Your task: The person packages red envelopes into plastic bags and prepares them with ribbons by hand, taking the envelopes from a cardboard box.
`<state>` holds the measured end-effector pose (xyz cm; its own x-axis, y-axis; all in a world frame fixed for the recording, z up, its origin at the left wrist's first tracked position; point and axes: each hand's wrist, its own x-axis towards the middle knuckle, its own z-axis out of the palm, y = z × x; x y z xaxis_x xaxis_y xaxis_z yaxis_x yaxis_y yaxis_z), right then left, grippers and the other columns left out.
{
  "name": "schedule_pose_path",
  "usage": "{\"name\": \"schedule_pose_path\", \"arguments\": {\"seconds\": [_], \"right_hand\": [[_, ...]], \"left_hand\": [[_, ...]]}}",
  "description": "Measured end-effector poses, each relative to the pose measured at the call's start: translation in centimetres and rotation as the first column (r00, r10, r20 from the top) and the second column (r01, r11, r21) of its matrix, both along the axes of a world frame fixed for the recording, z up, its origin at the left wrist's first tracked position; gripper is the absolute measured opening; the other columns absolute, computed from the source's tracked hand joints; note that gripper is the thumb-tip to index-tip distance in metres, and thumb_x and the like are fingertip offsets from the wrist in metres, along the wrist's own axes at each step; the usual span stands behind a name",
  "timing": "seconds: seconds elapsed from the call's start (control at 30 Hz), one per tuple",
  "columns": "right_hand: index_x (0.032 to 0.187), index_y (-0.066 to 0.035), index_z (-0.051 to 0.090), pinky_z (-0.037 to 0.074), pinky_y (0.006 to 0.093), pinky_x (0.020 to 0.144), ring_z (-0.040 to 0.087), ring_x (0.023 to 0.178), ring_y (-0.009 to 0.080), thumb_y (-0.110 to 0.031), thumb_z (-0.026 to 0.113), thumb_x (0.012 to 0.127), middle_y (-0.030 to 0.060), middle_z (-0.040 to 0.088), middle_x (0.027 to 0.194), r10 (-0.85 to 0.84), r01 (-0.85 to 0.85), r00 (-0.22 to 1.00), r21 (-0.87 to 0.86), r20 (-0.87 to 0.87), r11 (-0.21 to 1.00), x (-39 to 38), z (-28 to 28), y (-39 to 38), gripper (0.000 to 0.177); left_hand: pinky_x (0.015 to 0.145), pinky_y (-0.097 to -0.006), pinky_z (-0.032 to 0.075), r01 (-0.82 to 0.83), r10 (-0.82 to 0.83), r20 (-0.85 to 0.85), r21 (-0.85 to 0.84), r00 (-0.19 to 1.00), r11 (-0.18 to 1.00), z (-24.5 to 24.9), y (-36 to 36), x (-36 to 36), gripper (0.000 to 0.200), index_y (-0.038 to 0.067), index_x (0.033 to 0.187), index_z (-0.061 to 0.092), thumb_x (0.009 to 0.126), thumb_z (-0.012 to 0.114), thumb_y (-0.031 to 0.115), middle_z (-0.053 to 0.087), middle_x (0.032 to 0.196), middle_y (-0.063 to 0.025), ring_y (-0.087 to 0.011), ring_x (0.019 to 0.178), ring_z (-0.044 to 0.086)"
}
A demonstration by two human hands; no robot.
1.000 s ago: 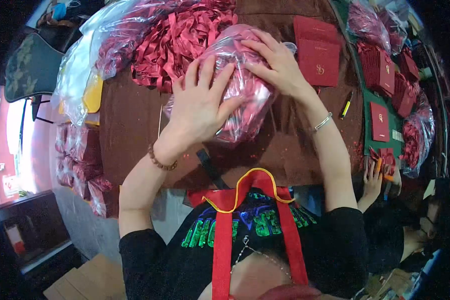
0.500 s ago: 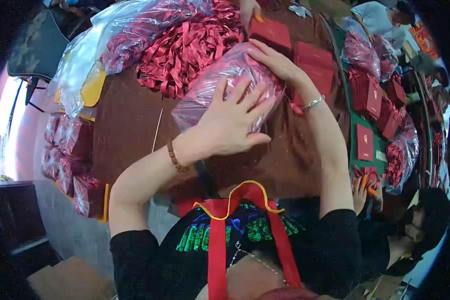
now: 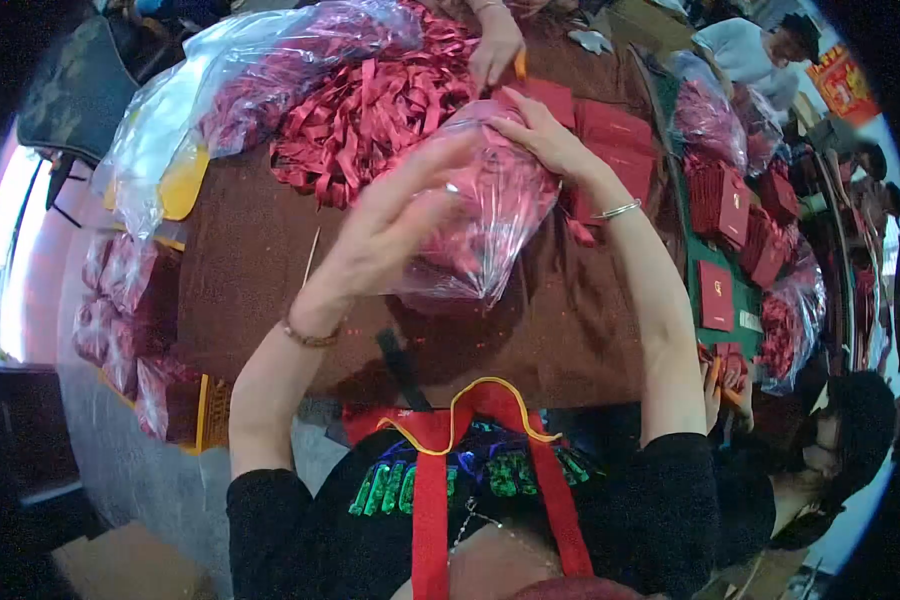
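Observation:
A clear plastic bag (image 3: 490, 225) with dark red contents lies on the brown-covered table. My left hand (image 3: 400, 220), smeared by motion, is over the bag's left side with its fingers apart. On the bag's upper right side rests my right hand (image 3: 542, 135), its fingers spread over the plastic. A heap of red ribbons (image 3: 370, 125) lies just beyond the bag, and red boxes (image 3: 610, 145) lie to its right.
Another person's hand (image 3: 497, 45) is at the far edge of the ribbons. Wrapped red bundles (image 3: 135, 285) stand at the left. A dark strap (image 3: 402, 370) lies near the front edge. On the right, a green table (image 3: 715, 245) holds red boxes, with co-workers beside it.
My left hand has lifted and moved left, uncovering more of the bag. The bag's near end now shows gathered plastic. The other person's hand has come further over the ribbons.

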<state>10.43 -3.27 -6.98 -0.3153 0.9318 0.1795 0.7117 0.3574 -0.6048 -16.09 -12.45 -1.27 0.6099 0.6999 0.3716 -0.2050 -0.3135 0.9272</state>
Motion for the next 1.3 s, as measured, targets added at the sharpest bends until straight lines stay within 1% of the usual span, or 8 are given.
{"name": "schedule_pose_path", "arguments": {"seconds": [0.07,0.23,0.7,0.77,0.93,1.03,1.13,1.3], "right_hand": [[0.134,-0.025,0.032,0.024,0.0396,0.104,0.022,0.130,0.0320,-0.043,0.041,0.088,0.0152,0.023,0.141,-0.226,0.217,0.873,0.073,0.432,0.974,-1.0,1.8,-1.1,0.051],[0.133,-0.029,0.034,0.014,0.0628,0.099,0.017,0.131,0.0376,-0.069,0.041,0.074,0.0123,0.021,0.143,-0.186,0.144,0.860,0.124,0.476,0.982,-7.5,5.8,-6.1,0.072],[0.128,-0.028,0.041,0.026,0.0459,0.102,0.032,0.123,0.0352,-0.042,0.044,0.084,0.0113,0.034,0.134,-0.186,-0.372,0.694,0.568,0.695,0.734,-5.5,1.0,-5.3,0.047],[0.118,-0.012,0.052,0.031,0.0407,0.097,0.039,0.119,0.0246,-0.040,0.038,0.089,0.0116,0.046,0.125,-0.056,-0.266,0.913,0.695,0.403,0.668,-6.0,2.3,-5.8,0.043],[0.132,-0.014,0.036,0.022,0.0443,0.103,0.029,0.126,0.0270,-0.039,0.033,0.092,0.0110,0.035,0.135,-0.073,-0.065,0.832,0.228,0.549,0.972,-5.0,0.4,-2.7,0.047],[0.127,-0.025,0.043,0.028,0.0422,0.102,0.034,0.123,0.0309,-0.038,0.046,0.084,0.0105,0.037,0.134,0.044,-0.554,0.686,0.482,0.726,0.679,-2.2,-0.9,-0.6,0.045],[0.127,-0.022,0.044,0.026,0.0463,0.102,0.032,0.126,0.0269,-0.048,0.049,0.081,0.0081,0.037,0.135,-0.024,-0.073,0.933,0.256,0.358,0.964,-2.8,0.3,-2.5,0.052],[0.131,-0.029,0.036,0.012,0.0638,0.098,0.012,0.132,0.0339,-0.060,0.046,0.077,0.0137,0.019,0.143,-0.380,0.317,0.878,0.241,0.292,0.917,-5.0,3.8,-7.7,0.064]], "left_hand": [[0.098,-0.0315,0.032,-0.239,0.242,0.030,-0.077,0.970,0.968,-0.8,-0.4,-3.0,0.047,-0.004,0.130,0.035,0.095,0.034,0.027,0.040,0.131,-0.0132,-0.0203,0.118,0.042],[0.103,-0.0328,0.025,-0.446,0.447,-0.004,-0.081,0.895,0.892,-5.2,0.1,-3.7,0.049,-0.005,0.131,0.031,0.096,0.030,0.029,0.038,0.133,-0.0152,-0.0212,0.123,0.036],[0.087,-0.0328,0.042,-0.349,0.498,0.151,-0.544,0.854,0.763,-7.7,3.6,-0.9,0.069,-0.007,0.112,0.051,0.090,0.029,0.054,0.057,0.106,-0.0160,-0.0222,0.096,0.054],[0.082,-0.0326,0.045,-0.214,0.416,0.175,-0.648,0.892,0.731,-7.7,4.6,-0.5,0.063,-0.007,0.107,0.054,0.090,0.035,0.050,0.060,0.100,-0.0145,-0.0219,0.089,0.057],[0.079,-0.0292,0.045,-0.143,0.306,0.218,-0.547,0.927,0.825,-9.3,6.6,-0.3,0.051,-0.006,0.102,0.057,0.093,0.035,0.039,0.061,0.098,-0.0122,-0.0185,0.085,0.058],[0.080,-0.0288,0.044,-0.115,0.282,0.235,-0.541,0.930,0.833,-9.6,6.6,0.6,0.049,-0.004,0.102,0.057,0.093,0.036,0.039,0.061,0.096,-0.0114,-0.0175,0.088,0.057],[0.086,-0.0302,0.041,-0.139,0.294,0.195,-0.562,0.936,0.815,-9.0,4.9,1.6,0.055,-0.003,0.106,0.055,0.093,0.031,0.045,0.060,0.100,-0.0112,-0.0188,0.093,0.055],[0.098,-0.0335,0.032,-0.080,0.207,0.247,-0.441,0.947,0.894,-8.8,3.2,-0.1,0.074,-0.003,0.126,0.038,0.089,0.023,0.059,0.046,0.124,-0.0141,-0.0217,0.113,0.045]]}}
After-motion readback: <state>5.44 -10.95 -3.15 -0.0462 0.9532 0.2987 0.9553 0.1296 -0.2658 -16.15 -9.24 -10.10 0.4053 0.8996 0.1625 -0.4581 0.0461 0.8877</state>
